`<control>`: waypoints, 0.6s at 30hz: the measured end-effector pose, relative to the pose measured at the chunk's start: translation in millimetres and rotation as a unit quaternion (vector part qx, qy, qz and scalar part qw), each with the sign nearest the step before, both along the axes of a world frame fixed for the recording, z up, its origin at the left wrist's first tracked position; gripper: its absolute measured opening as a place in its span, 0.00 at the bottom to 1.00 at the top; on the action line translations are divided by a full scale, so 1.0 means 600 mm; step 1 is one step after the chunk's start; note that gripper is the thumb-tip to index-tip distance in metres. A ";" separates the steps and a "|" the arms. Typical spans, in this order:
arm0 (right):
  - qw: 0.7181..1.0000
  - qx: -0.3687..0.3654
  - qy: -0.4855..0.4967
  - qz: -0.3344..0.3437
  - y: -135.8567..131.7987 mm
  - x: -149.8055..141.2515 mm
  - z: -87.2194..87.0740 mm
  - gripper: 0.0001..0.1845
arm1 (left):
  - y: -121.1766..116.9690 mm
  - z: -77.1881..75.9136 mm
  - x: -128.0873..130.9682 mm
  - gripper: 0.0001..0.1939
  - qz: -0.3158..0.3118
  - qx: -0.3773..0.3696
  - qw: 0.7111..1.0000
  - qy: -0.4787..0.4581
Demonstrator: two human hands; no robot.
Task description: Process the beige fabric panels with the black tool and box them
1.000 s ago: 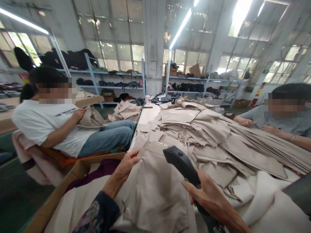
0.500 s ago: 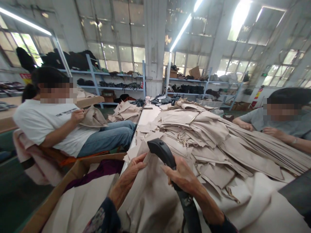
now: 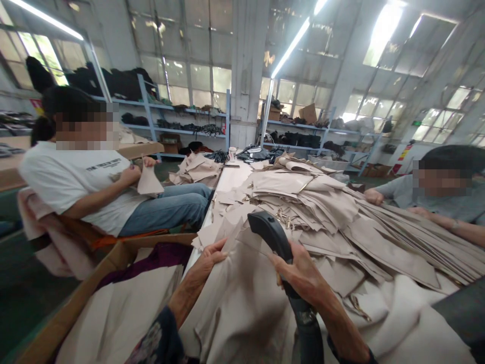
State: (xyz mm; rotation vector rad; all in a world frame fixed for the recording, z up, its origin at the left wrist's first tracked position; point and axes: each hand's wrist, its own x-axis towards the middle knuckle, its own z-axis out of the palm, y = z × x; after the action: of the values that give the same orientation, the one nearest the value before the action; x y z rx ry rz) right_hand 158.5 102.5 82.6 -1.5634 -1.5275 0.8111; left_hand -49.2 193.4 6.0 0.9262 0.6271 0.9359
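A large beige sheet of leather-like material (image 3: 242, 288) hangs in front of me. My left hand (image 3: 209, 259) is closed, pinching its left upper edge between thumb and fingers. My right hand (image 3: 299, 270) is wrapped round a black curved hand tool (image 3: 271, 232), whose blunt head points up and left over the sheet's top edge. A thick black hose-like part (image 3: 308, 328) runs down from its handle. The right thumb reaches toward the sheet; whether it touches is unclear. The tool's working face is hidden from me.
Piled beige pieces (image 3: 299, 192) with brass-coloured clasps (image 3: 358, 307) cover the table. An open cardboard box (image 3: 113, 260) of beige pieces stands at left. A seated co-worker (image 3: 87, 192) handles a beige piece; another person (image 3: 443, 194) works at right. A dark panel (image 3: 464, 308) juts in.
The black tool and my right hand have moved right, away from my left hand. The left co-worker's beige piece has been turned; the right person's hands have spread along the strips.
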 end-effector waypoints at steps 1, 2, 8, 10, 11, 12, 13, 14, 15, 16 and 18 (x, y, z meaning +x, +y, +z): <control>1.000 -0.008 -0.002 0.002 -0.010 0.002 -0.001 0.13 | 0.000 0.002 0.000 0.30 -0.004 0.002 1.000 0.004; 1.000 -0.018 -0.004 0.005 -0.021 0.002 -0.004 0.13 | 0.000 0.004 0.000 0.29 -0.008 0.005 1.000 0.006; 0.998 -0.038 -0.029 0.035 -0.027 -0.029 -0.027 0.12 | -0.016 0.012 0.004 0.24 -0.027 0.047 0.998 0.009; 0.999 -0.012 -0.033 0.008 -0.011 -0.034 -0.025 0.12 | -0.013 0.015 -0.001 0.22 -0.028 0.051 0.998 0.031; 0.999 0.001 -0.033 -0.011 -0.004 -0.031 -0.021 0.12 | -0.007 0.019 -0.007 0.22 -0.019 0.053 0.997 0.049; 0.999 0.010 -0.031 -0.027 0.000 -0.026 -0.017 0.13 | 0.001 0.026 -0.013 0.22 -0.006 0.057 0.996 0.068; 0.999 0.014 -0.027 -0.038 0.001 -0.018 -0.013 0.13 | 0.012 0.037 -0.021 0.21 0.012 0.063 0.994 0.090; 0.999 0.013 -0.021 -0.043 -0.001 -0.008 -0.010 0.13 | 0.025 0.051 -0.030 0.21 0.032 0.072 0.991 0.109; 0.999 0.012 -0.014 -0.043 -0.006 0.003 -0.007 0.13 | 0.039 0.069 -0.039 0.21 0.050 0.083 0.987 0.126; 0.999 0.011 -0.006 -0.042 -0.014 0.015 -0.004 0.14 | 0.052 0.090 -0.047 0.21 0.070 0.095 0.983 0.138; 0.999 0.011 0.001 -0.046 -0.034 0.038 -0.001 0.14 | 0.076 0.141 -0.060 0.21 0.096 0.135 0.976 0.139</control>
State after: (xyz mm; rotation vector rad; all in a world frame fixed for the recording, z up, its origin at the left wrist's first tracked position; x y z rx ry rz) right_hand 181.4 82.3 81.9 -1.6033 -1.4464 0.7415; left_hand -84.9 238.9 90.3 1.2701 0.8518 1.0921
